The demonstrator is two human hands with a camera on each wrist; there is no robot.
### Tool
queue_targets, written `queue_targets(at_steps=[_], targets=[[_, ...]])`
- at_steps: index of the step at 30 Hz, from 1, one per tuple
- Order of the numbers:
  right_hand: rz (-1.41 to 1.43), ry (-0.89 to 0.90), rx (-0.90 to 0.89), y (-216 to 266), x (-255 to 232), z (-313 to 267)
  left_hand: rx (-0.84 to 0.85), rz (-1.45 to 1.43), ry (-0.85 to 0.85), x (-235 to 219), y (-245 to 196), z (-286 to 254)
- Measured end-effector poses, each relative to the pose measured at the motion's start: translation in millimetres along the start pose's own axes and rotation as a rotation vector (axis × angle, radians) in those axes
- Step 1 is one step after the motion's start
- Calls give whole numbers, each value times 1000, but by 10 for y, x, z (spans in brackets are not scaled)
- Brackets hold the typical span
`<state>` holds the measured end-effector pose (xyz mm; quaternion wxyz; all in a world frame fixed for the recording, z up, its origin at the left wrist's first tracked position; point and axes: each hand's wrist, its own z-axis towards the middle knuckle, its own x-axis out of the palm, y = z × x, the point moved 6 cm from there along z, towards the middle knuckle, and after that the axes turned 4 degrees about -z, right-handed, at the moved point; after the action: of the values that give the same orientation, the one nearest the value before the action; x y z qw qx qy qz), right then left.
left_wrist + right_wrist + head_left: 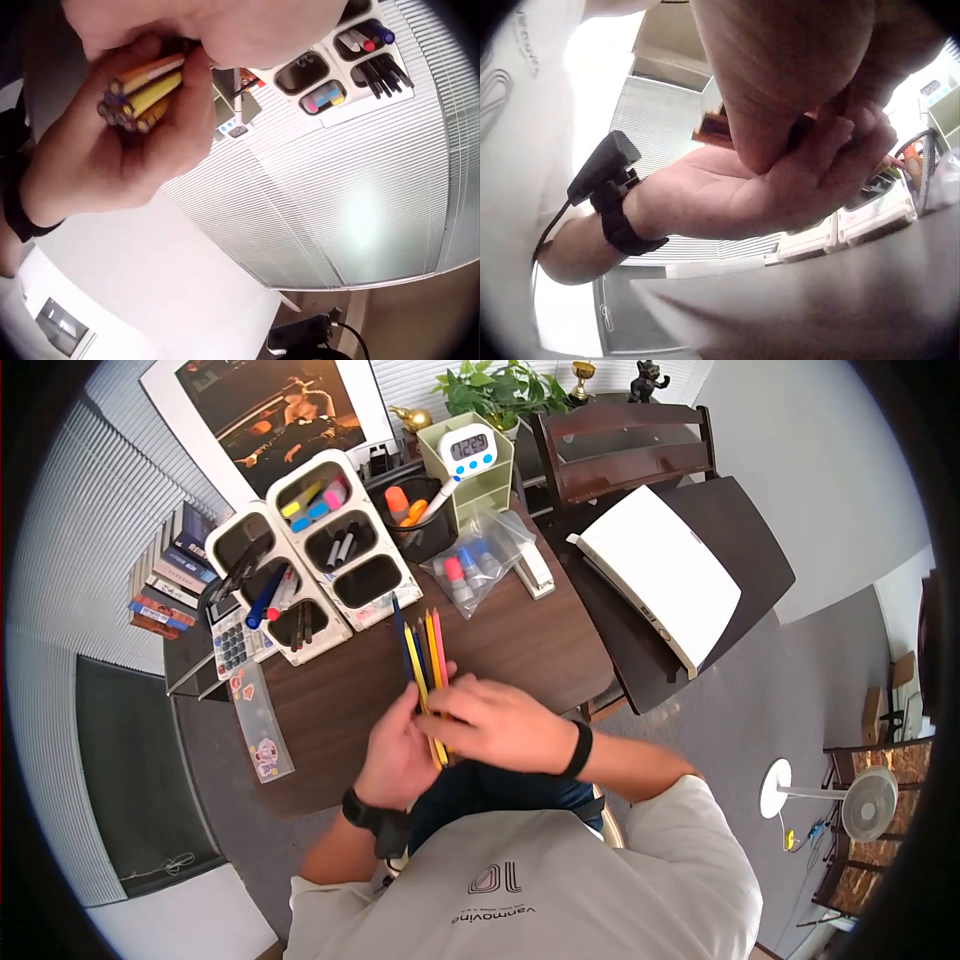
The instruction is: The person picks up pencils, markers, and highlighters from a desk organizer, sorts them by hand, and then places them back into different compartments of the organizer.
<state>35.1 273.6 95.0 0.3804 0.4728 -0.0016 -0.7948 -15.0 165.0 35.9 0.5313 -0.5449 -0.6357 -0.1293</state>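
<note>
A bundle of several coloured pencils (416, 660), with yellow, pink, orange and dark blue barrels, stands between both hands over the table's front edge. My left hand (393, 755) holds the bundle from its left side, thumb along the barrels. Across the lower part of the pencils lies my right hand (505, 727), its fingers curled round them. In the left wrist view, the flat ends of the pencils (142, 97) poke out of the right hand (139, 161). Seen from the right wrist, the left hand (735, 195) wraps the pencils, which are mostly hidden.
Beyond the hands stands a white organizer (365, 612) with compartments holding markers and pens. Right of it are a black mesh cup (425, 540), a bag of small bottles (470, 570) and a stapler (535, 572). A calculator (235, 645) and sticker sheet (262, 725) lie left.
</note>
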Motion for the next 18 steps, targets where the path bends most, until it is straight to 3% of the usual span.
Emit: queue_targets(at_steps=[6, 8, 9, 10, 11, 12, 14, 16, 18], targets=[[231, 41, 72, 164, -116, -146, 92, -33, 20, -258, 133, -112], [266, -230, 99, 63, -195, -136, 79, -99, 116, -199, 129, -104], [314, -312, 229, -34, -170, -183, 85, -87, -116, -119, 129, -125], [361, -392, 359, -118, -119, -259, 96, -82, -123, -122, 123, -167], [640, -400, 656, -222, 87, -399, 67, -91, -94, -107, 131, -196], [646, -401, 640, -180, 106, -344, 36, -100, -64, -94, 139, -221], [1449, -533, 859, -146, 344, -332, 3, -70, -4, -87, 157, -309], [1519, -439, 832, -123, 424, -330, -89, -24, 130, -22, 217, -397], [1443, -226, 788, -132, 400, -205, -141, 43, 130, -10, 243, -397]])
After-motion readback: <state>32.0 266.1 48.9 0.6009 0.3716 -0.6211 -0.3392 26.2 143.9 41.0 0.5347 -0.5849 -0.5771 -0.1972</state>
